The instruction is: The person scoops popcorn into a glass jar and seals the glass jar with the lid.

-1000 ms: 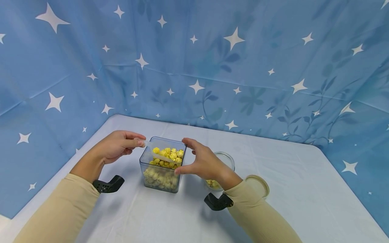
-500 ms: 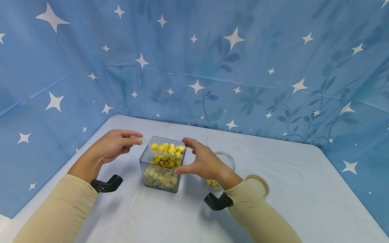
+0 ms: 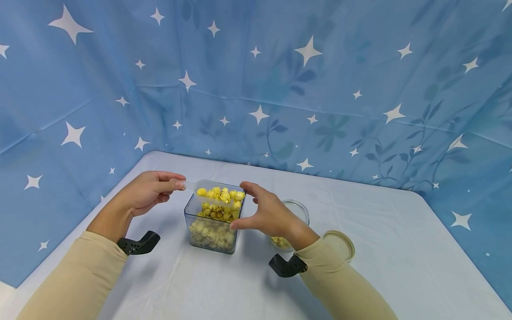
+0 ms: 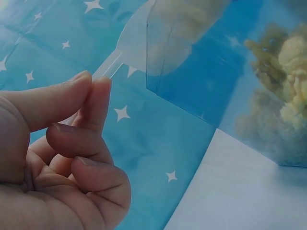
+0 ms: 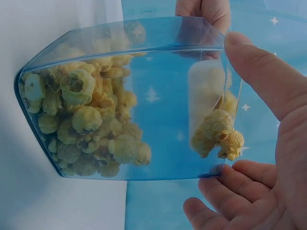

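Left hand [image 3: 140, 195]: pinches clear scoop [image 3: 216, 195] of popcorn above container.
Right hand [image 3: 268, 215]: fingers grip clear popcorn container [image 3: 212, 231].

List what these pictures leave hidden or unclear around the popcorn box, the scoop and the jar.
- Glass jar: head view, right hand and wrist cover most of it; how full it is cannot be told.
- Scoop: left wrist view, its bowl is blurred and cut off by the top edge; the left hand pinches the handle.
- Popcorn box: right wrist view, reflections veil its far side.
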{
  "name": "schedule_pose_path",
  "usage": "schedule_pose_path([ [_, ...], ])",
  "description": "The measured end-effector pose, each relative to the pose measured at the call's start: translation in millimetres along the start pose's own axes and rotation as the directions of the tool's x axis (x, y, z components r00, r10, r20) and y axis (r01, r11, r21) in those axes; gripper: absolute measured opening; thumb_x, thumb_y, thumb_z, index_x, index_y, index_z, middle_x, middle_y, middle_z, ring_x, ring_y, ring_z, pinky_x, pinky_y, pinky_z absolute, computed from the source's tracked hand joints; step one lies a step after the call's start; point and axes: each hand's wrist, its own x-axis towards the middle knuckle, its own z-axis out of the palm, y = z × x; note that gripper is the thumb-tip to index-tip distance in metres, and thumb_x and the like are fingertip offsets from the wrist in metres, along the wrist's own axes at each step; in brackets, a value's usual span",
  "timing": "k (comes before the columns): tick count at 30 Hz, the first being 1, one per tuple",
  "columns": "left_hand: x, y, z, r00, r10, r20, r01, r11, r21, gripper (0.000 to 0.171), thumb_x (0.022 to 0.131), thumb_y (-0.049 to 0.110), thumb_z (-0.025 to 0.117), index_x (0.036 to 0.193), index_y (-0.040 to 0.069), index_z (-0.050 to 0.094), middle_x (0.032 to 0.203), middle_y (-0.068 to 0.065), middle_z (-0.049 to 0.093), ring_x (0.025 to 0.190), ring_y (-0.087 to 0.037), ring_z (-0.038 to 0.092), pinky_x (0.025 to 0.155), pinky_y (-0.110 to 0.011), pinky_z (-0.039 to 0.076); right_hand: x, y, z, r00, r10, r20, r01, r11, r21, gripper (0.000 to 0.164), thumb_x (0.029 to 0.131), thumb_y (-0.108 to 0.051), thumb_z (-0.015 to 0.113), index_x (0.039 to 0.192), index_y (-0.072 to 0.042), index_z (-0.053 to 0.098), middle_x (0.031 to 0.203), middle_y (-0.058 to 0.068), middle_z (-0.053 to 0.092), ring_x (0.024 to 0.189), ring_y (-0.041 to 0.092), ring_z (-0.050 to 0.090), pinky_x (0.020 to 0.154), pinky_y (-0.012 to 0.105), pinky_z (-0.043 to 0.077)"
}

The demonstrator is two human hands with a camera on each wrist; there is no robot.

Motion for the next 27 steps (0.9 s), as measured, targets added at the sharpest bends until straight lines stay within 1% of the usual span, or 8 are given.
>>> schedule_pose_path([
  [5, 0.7, -0.5, 2.5, 1.0, 0.006, -0.004, -0.006, 1.0, -0.011, 0.051, 0.103, 0.019, 0.059, 0.14, -0.013, 0.046, 0.11, -0.004, 0.057, 0.073, -0.011, 0.041, 0.068, -0.027, 0.04, -0.1, -0.3, -0.5, 1.0, 0.006, 0.002, -0.006, 1.0, 0.006, 0.1, 0.077, -0.037, 0.089, 0.156, -0.011, 0.033, 0.157, 0.004, 0.036, 0.138, 0.032, 0.042, 0.108, 0.045, 0.039],
  [11, 2.0, -3.0, 5.4, 1.0, 0.012, 0.008, -0.012, 1.0, -0.017, 0.05, 0.104, 0.019, 0.057, 0.14, -0.012, 0.046, 0.112, -0.004, 0.057, 0.072, -0.012, 0.041, 0.067, -0.026, 0.04, -0.1, -0.8, -0.2, 1.0, 0.007, 0.003, -0.007, 1.0, 0.006, 0.101, 0.076, -0.037, 0.089, 0.156, -0.012, 0.033, 0.157, 0.004, 0.036, 0.138, 0.032, 0.042, 0.108, 0.045, 0.039],
  [17, 0.3, -1.8, 1.0, 1.0, 0.007, -0.008, -0.007, 1.0, 0.002, 0.051, 0.104, 0.02, 0.057, 0.142, -0.013, 0.045, 0.111, -0.004, 0.058, 0.074, -0.012, 0.042, 0.068, -0.026, 0.04, -0.3, -1.0, -0.1, 1.0, 0.004, 0.005, -0.004, 1.0, 0.007, 0.101, 0.077, -0.038, 0.089, 0.156, -0.012, 0.033, 0.157, 0.004, 0.036, 0.138, 0.033, 0.043, 0.107, 0.045, 0.04],
  [21, -1.3, -0.1, -1.1, 1.0, 0.023, -0.003, -0.022, 1.0, 0.009, 0.051, 0.105, 0.02, 0.056, 0.141, -0.014, 0.044, 0.111, -0.003, 0.059, 0.074, -0.012, 0.042, 0.068, -0.026, 0.041, -0.2, -0.7, -0.6, 1.0, 0.0, 0.006, 0.0, 1.0, 0.007, 0.102, 0.077, -0.038, 0.089, 0.157, -0.012, 0.032, 0.158, 0.004, 0.036, 0.138, 0.033, 0.042, 0.108, 0.046, 0.039],
  [27, -2.2, 2.9, -3.7, 1.0, 0.02, -0.016, -0.02, 1.0, 0.001, 0.051, 0.104, 0.02, 0.057, 0.141, -0.014, 0.045, 0.112, -0.001, 0.059, 0.075, -0.012, 0.044, 0.068, -0.026, 0.041, 0.5, -0.2, 0.0, 1.0, 0.006, 0.006, -0.006, 1.0, 0.004, 0.102, 0.077, -0.038, 0.089, 0.157, -0.012, 0.032, 0.158, 0.005, 0.036, 0.137, 0.034, 0.043, 0.107, 0.046, 0.04],
])
